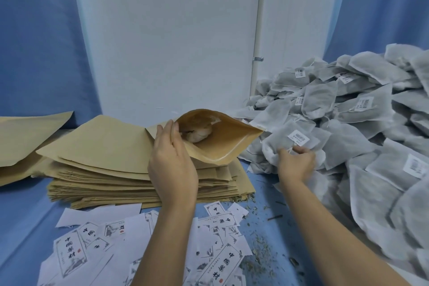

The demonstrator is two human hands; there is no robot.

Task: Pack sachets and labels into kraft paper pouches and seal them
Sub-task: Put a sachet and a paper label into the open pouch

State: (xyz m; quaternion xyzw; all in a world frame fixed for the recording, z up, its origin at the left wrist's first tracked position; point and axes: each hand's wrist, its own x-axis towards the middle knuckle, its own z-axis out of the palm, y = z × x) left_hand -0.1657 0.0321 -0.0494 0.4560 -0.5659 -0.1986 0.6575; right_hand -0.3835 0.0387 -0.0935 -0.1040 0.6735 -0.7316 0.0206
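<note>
- Dozens of printed labels (139, 251) strewn nearest across the blue table (27, 211), herb crumbs (260, 244) to their right.
- Beyond, a stack of flat kraft pouches (104, 169); atop it, one open pouch (222, 139), a pale lump inside, kind unclear.
- Left hand (173, 162): pinches the open pouch's near lip.
- Right hand (296, 161), blurred: curls fingers round a sachet (292, 144) at the edge of the grey sachet heap (348, 123), just beside the pouch mouth.
- Farthest, a white wall panel (167, 30) between blue curtains (34, 42).
</note>
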